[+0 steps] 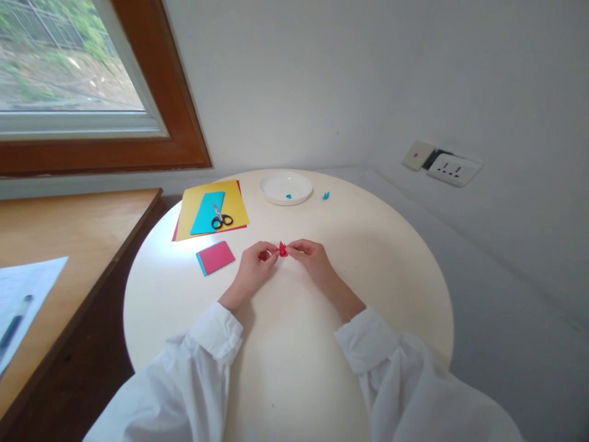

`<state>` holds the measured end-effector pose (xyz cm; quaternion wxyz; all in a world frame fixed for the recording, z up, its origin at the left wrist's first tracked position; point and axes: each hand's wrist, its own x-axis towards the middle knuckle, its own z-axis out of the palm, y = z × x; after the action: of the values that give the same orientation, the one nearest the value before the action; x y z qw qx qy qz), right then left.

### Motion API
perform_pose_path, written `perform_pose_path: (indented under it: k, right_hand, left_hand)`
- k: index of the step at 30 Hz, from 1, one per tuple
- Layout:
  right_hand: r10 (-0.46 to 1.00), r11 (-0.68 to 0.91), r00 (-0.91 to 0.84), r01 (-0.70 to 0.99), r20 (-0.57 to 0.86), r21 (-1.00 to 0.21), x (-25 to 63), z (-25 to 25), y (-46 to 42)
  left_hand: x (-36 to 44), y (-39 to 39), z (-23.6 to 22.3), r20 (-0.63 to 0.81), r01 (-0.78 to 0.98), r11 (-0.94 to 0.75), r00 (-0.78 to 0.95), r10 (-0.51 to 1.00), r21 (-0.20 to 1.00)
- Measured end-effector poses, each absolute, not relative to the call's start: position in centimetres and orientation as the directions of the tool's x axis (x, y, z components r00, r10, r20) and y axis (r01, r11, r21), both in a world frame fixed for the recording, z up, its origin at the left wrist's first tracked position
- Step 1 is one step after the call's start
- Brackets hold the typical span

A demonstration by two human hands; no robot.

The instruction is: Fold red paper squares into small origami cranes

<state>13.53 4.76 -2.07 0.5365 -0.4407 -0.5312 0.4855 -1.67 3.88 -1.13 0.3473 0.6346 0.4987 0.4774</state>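
Note:
Between my two hands is a small folded piece of red paper (283, 250) with pointed tips, like a tiny origami figure. My left hand (258, 261) pinches its left side between thumb and fingertips. From the right, my right hand (313, 258) pinches the other side. Both hands are just above the round white table (294, 368). Left of my left hand lie a pink paper sheet (218, 257) and a blue one beneath it. Farther back, a small blue folded paper figure (326, 196) sits on the table.
A white plate (271, 195) with a small blue paper piece (289, 196) stands at the back. Black-handled scissors (221, 220) lie on blue paper (205, 218) over yellow paper (188, 212). A wooden desk (92, 215) with a sheet and pen is at left; walls border the table.

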Motion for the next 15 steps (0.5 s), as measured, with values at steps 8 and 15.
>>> perform_pose_path:
  k: [8,15]
  right_hand:
    - [0.985,0.168,-0.028,0.02,0.167,-0.986,13.55,-2.46,5.01]
    - [0.977,0.194,-0.106,0.085,0.184,-0.977,13.32,-2.09,4.93]
  left_hand:
    - [-1.57,4.26,-1.78,0.25,0.247,-0.25,0.032,0.968,0.936]
    - [-1.8,4.29,-2.11,0.33,0.236,-0.317,-0.017,0.944,0.919]
